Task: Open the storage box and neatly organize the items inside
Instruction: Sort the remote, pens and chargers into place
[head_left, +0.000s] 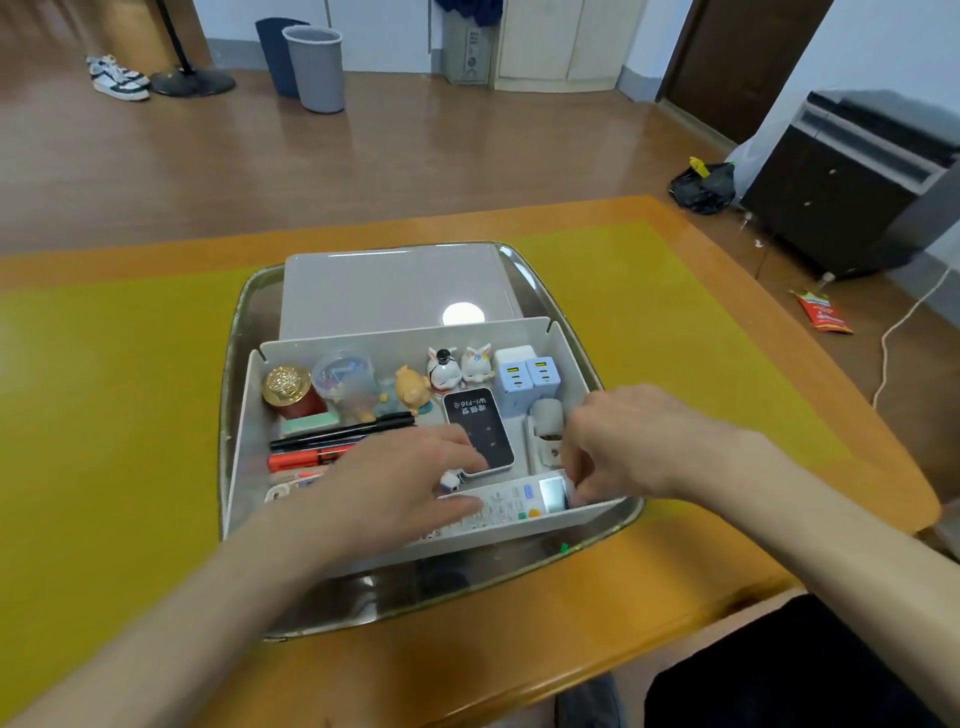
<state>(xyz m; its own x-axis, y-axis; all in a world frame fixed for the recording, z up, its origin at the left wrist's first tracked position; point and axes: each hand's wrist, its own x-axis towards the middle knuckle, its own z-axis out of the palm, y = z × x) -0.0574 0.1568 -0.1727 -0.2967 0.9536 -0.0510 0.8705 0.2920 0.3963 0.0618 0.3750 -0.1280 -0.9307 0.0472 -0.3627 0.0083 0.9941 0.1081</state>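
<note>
Fingers (582, 483) of the right hand (634, 441) pinch the remote (509, 504) in the storage box (571, 343); left hand (395, 478) lies flat on it.

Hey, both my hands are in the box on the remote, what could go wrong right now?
The remote lies along the box's near wall, so it may jam or tip there. Your left hand overlaps the Wi-Fi device and could shove it. The figurines behind could get knocked over.
</note>
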